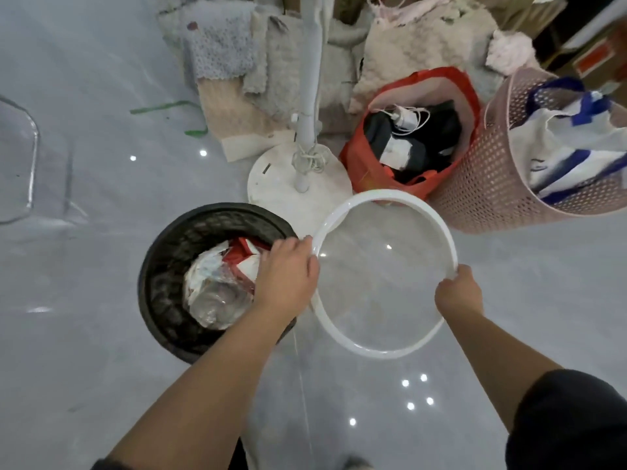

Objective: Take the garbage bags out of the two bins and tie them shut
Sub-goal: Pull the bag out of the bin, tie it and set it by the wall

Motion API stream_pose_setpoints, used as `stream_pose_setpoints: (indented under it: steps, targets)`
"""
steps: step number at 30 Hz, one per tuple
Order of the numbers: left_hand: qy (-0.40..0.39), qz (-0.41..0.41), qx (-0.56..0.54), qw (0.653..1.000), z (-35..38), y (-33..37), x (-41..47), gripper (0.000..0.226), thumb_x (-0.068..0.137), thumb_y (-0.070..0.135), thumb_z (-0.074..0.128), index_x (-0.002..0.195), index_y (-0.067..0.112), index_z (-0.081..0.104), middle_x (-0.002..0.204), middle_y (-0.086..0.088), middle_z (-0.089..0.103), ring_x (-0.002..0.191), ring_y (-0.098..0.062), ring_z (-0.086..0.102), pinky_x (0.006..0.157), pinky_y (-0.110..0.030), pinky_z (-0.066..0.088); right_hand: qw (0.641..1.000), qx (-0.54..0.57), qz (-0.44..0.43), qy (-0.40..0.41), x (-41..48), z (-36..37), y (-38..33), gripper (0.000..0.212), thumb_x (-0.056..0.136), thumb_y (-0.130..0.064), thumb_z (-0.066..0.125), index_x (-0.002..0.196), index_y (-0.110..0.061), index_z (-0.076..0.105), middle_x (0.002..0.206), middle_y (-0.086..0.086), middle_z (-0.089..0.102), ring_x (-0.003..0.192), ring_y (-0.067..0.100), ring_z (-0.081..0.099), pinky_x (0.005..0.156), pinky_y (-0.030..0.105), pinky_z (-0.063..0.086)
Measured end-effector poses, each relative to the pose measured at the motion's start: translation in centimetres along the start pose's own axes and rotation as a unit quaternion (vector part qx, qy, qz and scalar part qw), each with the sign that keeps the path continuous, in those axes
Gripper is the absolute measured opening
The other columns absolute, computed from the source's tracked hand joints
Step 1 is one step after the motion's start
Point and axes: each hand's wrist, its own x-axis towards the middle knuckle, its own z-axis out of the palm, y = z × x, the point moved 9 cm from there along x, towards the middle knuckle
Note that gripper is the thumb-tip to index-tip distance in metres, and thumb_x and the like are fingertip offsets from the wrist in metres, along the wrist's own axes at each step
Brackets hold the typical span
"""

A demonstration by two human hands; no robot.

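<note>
Left hand (285, 276): curls round the left edge of a round white plastic ring (380, 354).
Right hand (458, 293): grips the ring's right edge.
Round black mesh bin (159, 259): on the glossy grey floor (84, 351), just beside the ring.
Clear plastic garbage bag (217, 300): inside the bin, holding rubbish.

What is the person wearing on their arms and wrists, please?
Both forearms are bare. A dark sleeve covers the right arm above the elbow; a sliver of dark fabric shows by the left arm at the bottom edge. No watch or gloves show.
</note>
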Motion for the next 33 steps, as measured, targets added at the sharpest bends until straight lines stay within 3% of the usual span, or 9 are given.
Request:
stream_pose_setpoints:
  steps: [3,6,9,14,26,30,33]
  targets:
    - [-0.055,0.04,0.125,0.99,4.5,1.8,1.6,0.035,0.091,0.03,0.038,0.12,0.019,0.055,0.131,-0.003,0.05,0.133,-0.024,0.034,0.11,-0.05,0.022,0.999,0.007,0.039,0.003,3.5,1.9,4.6,0.031,0.091,-0.007,0.041,0.122,-0.008,0.042,0.096,0.015,0.051,0.084,0.034,0.049,0.073,0.039,0.044]
    - [-0.087,0.066,0.217,0.97,7.9,2.2,2.7,0.038,0.09,0.027,0.042,0.123,0.015,0.056,0.138,-0.008,0.044,0.142,-0.027,0.021,0.114,-0.062,0.0,0.995,0.044,0.093,-0.01,6.4,5.8,8.6,0.031,0.086,-0.005,0.044,0.117,-0.006,0.043,0.096,0.017,0.057,0.081,0.036,0.06,0.072,0.045,0.056]
    - [-0.067,0.077,0.26,0.96,9.4,1.7,3.4,0.029,0.088,0.02,0.043,0.112,0.015,0.06,0.119,-0.006,0.054,0.128,-0.027,0.037,0.112,-0.064,-0.001,0.988,0.082,0.125,-0.033,8.8,10.7,10.8,0.033,0.084,-0.006,0.044,0.118,-0.006,0.044,0.101,0.02,0.059,0.084,0.04,0.065,0.07,0.054,0.058]
    - [-0.022,0.095,0.281,0.955,10.0,1.3,3.9,0.025,0.088,0.021,0.042,0.101,0.012,0.061,0.1,-0.005,0.058,0.107,-0.026,0.049,0.115,-0.06,-0.002,0.983,0.097,0.14,-0.063,10.8,17.1,11.4,0.034,0.084,-0.008,0.047,0.118,-0.005,0.044,0.102,0.019,0.059,0.085,0.039,0.065,0.073,0.053,0.058]
    - [0.0,0.114,0.28,0.953,10.0,1.6,3.7,0.025,0.088,0.022,0.039,0.095,0.011,0.06,0.089,-0.004,0.057,0.098,-0.026,0.051,0.115,-0.059,-0.001,0.975,0.107,0.173,-0.087,11.5,21.8,10.5,0.036,0.087,-0.002,0.051,0.123,-0.001,0.045,0.106,0.023,0.058,0.087,0.044,0.064,0.069,0.052,0.059]
    - [0.003,0.143,0.233,0.962,9.8,1.6,3.6,0.029,0.087,0.024,0.041,0.101,0.01,0.063,0.099,-0.004,0.059,0.105,-0.024,0.05,0.117,-0.055,-0.004,0.974,0.098,0.17,-0.11,11.4,22.8,10.5,0.037,0.087,-0.004,0.051,0.123,0.001,0.046,0.099,0.021,0.057,0.086,0.042,0.065,0.07,0.049,0.059]
    - [-0.003,0.182,0.158,0.971,9.4,1.4,2.9,0.036,0.091,0.026,0.044,0.121,0.013,0.059,0.135,-0.006,0.051,0.136,-0.023,0.035,0.115,-0.047,-0.01,0.975,0.087,0.153,-0.138,11.1,23.4,10.3,0.042,0.085,-0.006,0.05,0.126,0.001,0.045,0.099,0.019,0.059,0.086,0.038,0.064,0.075,0.045,0.059]
